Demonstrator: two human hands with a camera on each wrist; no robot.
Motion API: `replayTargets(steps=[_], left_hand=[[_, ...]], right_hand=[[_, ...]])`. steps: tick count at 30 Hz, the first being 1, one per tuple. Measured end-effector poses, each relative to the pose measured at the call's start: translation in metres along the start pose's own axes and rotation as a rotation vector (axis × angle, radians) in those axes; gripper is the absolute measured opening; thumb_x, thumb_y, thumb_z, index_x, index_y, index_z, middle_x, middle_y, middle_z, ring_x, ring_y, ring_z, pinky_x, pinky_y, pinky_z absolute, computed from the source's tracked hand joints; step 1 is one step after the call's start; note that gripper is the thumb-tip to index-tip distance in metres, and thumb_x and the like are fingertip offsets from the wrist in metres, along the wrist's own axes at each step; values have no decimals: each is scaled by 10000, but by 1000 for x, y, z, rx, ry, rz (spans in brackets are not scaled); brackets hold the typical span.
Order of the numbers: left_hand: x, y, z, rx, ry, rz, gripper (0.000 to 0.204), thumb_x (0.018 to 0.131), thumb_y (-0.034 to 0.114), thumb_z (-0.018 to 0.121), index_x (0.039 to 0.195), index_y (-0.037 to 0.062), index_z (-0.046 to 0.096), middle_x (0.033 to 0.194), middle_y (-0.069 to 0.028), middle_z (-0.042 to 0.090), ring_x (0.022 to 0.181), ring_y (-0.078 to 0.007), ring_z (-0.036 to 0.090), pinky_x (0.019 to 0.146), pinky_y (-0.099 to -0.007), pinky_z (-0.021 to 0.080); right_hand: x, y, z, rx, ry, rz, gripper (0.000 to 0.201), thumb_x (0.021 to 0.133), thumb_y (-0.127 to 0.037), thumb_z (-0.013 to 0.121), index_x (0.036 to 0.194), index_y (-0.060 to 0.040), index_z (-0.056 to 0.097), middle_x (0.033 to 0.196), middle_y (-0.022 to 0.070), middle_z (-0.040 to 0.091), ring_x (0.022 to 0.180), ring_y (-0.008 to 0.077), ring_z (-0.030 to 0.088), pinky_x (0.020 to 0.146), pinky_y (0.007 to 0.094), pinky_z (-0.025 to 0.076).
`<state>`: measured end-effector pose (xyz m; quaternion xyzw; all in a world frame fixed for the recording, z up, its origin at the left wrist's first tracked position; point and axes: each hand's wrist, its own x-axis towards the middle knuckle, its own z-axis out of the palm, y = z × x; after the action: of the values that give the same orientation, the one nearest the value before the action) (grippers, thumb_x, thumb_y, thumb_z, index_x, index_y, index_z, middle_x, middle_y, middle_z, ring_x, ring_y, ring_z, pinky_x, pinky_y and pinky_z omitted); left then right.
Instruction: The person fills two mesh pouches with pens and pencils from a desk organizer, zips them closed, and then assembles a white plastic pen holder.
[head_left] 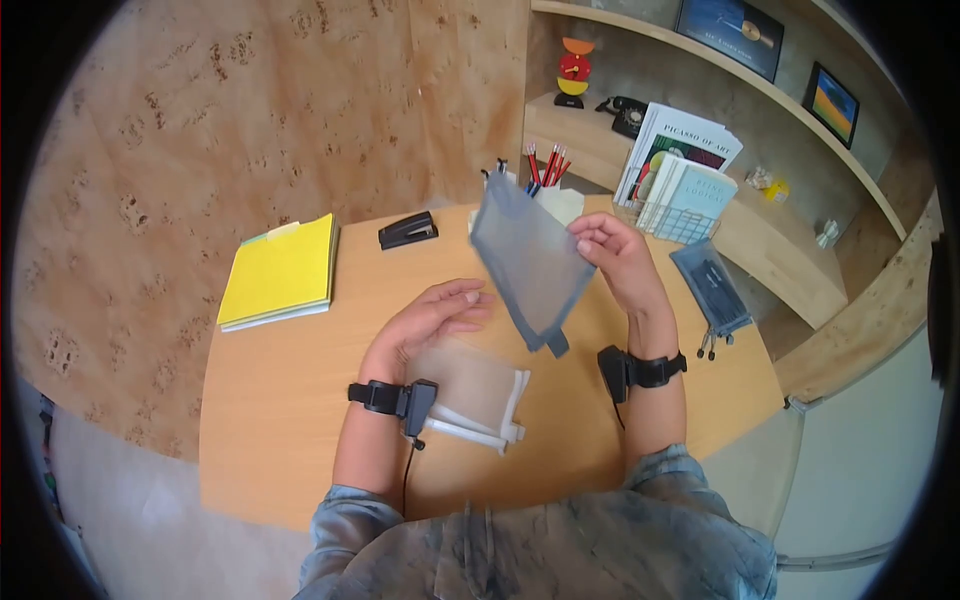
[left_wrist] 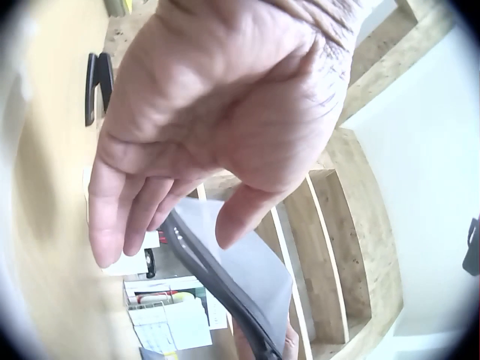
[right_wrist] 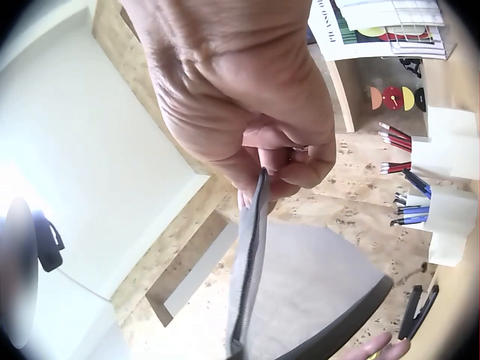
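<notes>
My right hand (head_left: pixel 622 262) pinches the edge of a grey translucent zip pouch (head_left: pixel 535 262), which hangs tilted above the desk. In the right wrist view the pouch's dark zip edge (right_wrist: pixel 259 232) runs down from the pinching fingertips. To the left of the pouch my left hand (head_left: pixel 433 315) is held with relaxed fingers, and nothing is in it. Its palm (left_wrist: pixel 217 105) shows bare in the left wrist view. A clear pouch with white edging (head_left: pixel 472 395) lies on the desk below, partly hidden by the left wrist.
On the desk (head_left: pixel 290 420) are a yellow folder (head_left: pixel 280 268) at left and a black stapler (head_left: pixel 408 231). Red pencils (head_left: pixel 552 165) stand behind the raised pouch. A wire basket (head_left: pixel 672 222) holds books, and a filled blue-grey pouch (head_left: pixel 712 288) lies at right.
</notes>
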<state>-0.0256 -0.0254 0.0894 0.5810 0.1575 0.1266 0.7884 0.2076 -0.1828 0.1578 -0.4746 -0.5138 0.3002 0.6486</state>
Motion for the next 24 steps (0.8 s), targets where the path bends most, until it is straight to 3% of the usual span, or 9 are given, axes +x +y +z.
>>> replayTargets(steps=[3,6,9,12,15,18,21,24], left_hand=[[13,4,8,-337,-74,136,356,951,119,459,1268,-43,436,1200,-173,562,1051,-250,595,900,-372,500],[11,10,15,-470,43,338,291,948,82,445,1217,-22,480,1139,-157,591,1005,-228,614,844,-338,534],[13,2,3,-468,178,364,181,943,95,470,1083,2,535,980,-119,641,848,-178,649,699,-267,559],[10,-4,-4,-338,205,395,98,939,109,488,940,31,546,816,-73,647,672,-130,635,562,-213,534],[8,-3,3,-199,294,383,104,937,120,497,897,37,545,737,-59,632,586,-116,607,508,-196,504],[6,2,22,-36,396,347,82,930,98,506,889,39,546,718,-45,615,577,-103,592,517,-199,507],[4,5,41,77,381,360,57,920,79,527,877,45,539,696,-27,590,584,-82,569,528,-199,506],[1,7,54,144,345,391,70,919,81,537,860,46,527,693,-21,576,626,-76,559,573,-213,500]], right_hand=[[-4,-6,-2,47,-50,9,180,847,7,574,1023,-24,596,911,-9,616,868,81,563,805,216,433],[-4,-7,1,-21,-27,100,162,850,-1,564,1005,-36,598,862,-20,612,830,76,563,763,220,441],[0,15,-7,-221,-71,229,149,830,-5,573,973,-44,593,805,-17,605,782,60,566,686,211,446],[-1,36,-2,-558,-150,254,141,824,-67,588,961,-35,590,769,19,613,765,109,598,674,249,464],[-3,54,13,-878,-132,114,209,825,-183,621,952,-21,583,806,85,622,768,196,618,692,295,478],[-7,44,39,-821,-92,-151,309,826,-275,635,975,-13,569,887,134,629,798,263,625,719,330,488],[-19,8,68,-650,-176,45,336,803,-307,636,967,-32,534,921,151,619,810,282,614,728,367,470],[-20,8,73,-616,-246,62,333,798,-275,638,984,-23,524,894,147,626,807,273,622,712,357,474]])
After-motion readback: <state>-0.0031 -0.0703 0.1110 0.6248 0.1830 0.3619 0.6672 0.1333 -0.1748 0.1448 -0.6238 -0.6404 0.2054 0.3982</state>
